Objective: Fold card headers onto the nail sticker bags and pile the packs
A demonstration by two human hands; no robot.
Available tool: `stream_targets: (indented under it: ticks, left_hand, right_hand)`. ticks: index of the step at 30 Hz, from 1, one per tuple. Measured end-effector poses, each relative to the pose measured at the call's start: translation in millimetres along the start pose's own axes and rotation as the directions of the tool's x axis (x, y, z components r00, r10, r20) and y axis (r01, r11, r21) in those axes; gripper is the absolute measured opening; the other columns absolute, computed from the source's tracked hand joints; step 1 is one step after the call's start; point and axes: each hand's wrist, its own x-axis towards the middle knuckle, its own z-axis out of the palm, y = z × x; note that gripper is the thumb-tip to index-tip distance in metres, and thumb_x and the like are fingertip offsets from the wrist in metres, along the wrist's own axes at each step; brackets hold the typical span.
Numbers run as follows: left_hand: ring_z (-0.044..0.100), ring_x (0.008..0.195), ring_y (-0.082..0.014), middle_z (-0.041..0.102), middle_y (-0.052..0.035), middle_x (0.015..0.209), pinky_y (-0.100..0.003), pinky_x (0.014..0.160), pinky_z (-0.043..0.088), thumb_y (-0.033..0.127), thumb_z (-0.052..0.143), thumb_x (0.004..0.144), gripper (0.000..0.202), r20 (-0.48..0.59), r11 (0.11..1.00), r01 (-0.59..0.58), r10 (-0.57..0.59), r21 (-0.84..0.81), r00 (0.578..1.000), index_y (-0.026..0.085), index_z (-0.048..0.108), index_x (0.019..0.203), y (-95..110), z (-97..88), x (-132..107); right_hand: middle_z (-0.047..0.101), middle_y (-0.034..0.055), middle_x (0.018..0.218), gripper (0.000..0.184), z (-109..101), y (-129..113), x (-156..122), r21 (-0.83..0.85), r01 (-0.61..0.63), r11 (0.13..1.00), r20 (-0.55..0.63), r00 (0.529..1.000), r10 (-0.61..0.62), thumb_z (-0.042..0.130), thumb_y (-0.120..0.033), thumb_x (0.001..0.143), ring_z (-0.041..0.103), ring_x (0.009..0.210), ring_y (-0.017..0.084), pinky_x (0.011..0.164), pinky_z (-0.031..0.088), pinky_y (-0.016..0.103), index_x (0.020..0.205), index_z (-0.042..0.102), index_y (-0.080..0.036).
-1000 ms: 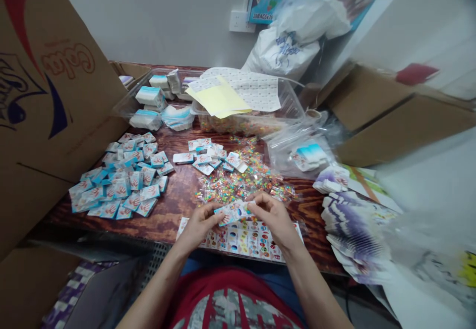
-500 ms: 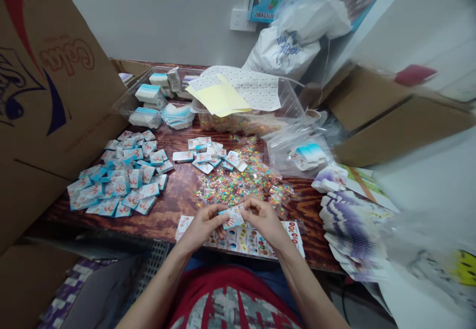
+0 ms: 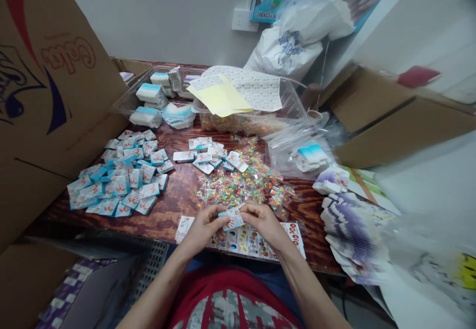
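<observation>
Between my hands is a small blue-and-white card box [image 3: 233, 218] printed with a red hand. My left hand [image 3: 205, 225] pinches its left side between thumb and fingers. The fingers of my right hand [image 3: 262, 222] are closed on its right end. Under both hands, at the table's front edge, lie printed sticker sheets [image 3: 293, 237], partly covered by my hands. Just beyond them spreads a heap of small clear packets with coloured bits [image 3: 238, 183]. Several similar boxes [image 3: 204, 156] lie behind the packets, and a bigger pile of boxes [image 3: 124, 183] is at the left.
Clear plastic trays [image 3: 293, 96] stand at the back, with stacks of flat cards [image 3: 148, 93] and a yellow sheet [image 3: 219, 96]. Purple-white cards [image 3: 349, 225] lie at the right edge. A large carton [image 3: 55, 96] rises at the left; an open carton [image 3: 401, 126] stands right.
The right fingers have shifted slightly at the box's right end. Both hands still hold the box in nearly the same place; the view has moved a little.
</observation>
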Motion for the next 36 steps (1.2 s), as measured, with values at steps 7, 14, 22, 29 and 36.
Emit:
stream_targets:
  ticks: [7,14,22,29,36]
  left_hand:
    - [0.065,0.052,-0.0131,0.063,0.0031,0.07,-0.022,0.05,0.052,0.052,0.074,0.071,0.043,-0.126,0.979,0.011,-0.037,-0.201,0.991,0.017,0.055,0.088,-2.1,17.9,5.4]
    - [0.059,0.061,-0.0116,0.061,-0.0001,0.08,-0.022,0.055,0.052,0.045,0.073,0.074,0.044,-0.178,0.985,-0.071,0.042,-0.159,0.983,0.016,0.063,0.106,5.8,28.9,7.7]
    - [0.058,0.066,-0.0105,0.062,-0.0055,0.109,-0.024,0.059,0.055,0.034,0.067,0.082,0.045,-0.004,0.987,-0.138,0.139,0.086,0.99,0.024,0.059,0.125,22.4,17.3,0.3]
    - [0.061,0.063,-0.0125,0.059,0.0,0.085,-0.022,0.049,0.055,0.038,0.068,0.08,0.038,0.051,0.998,-0.027,0.024,0.062,0.998,0.021,0.059,0.112,20.6,9.8,-0.5]
    - [0.062,0.063,-0.0116,0.055,0.0005,0.095,-0.02,0.046,0.05,0.032,0.069,0.078,0.035,-0.123,0.988,-0.075,0.092,0.138,0.988,0.023,0.05,0.107,8.1,19.7,-3.2]
  right_hand:
    - [0.062,0.002,0.074,0.016,12.0,-2.6,6.6,0.025,0.065,0.998,-0.185,0.981,-0.059,0.063,-0.034,0.08,0.055,0.068,0.017,0.065,0.043,0.029,0.076,0.07,-0.02]
    - [0.06,-0.0024,0.072,0.027,34.2,13.0,-0.1,0.336,0.182,0.924,-0.562,0.826,0.041,0.076,-0.032,0.07,0.054,0.062,0.014,0.056,0.044,0.024,0.085,0.056,-0.022]
    - [0.061,-0.0004,0.066,0.015,22.7,11.0,-6.5,0.2,0.149,0.968,-0.445,0.894,-0.046,0.069,-0.032,0.077,0.053,0.064,0.014,0.061,0.043,0.025,0.07,0.068,-0.018]
    - [0.068,0.0007,0.077,0.025,25.2,6.4,-12.9,0.247,0.08,0.966,-0.303,0.953,-0.002,0.068,-0.034,0.078,0.06,0.069,0.017,0.065,0.046,0.027,0.099,0.069,-0.022]
    - [0.068,0.0041,0.082,0.021,17.2,-3.1,-14.9,0.07,0.086,0.994,-0.2,0.977,-0.071,0.063,-0.039,0.084,0.06,0.08,0.021,0.074,0.046,0.03,0.08,0.071,-0.019]
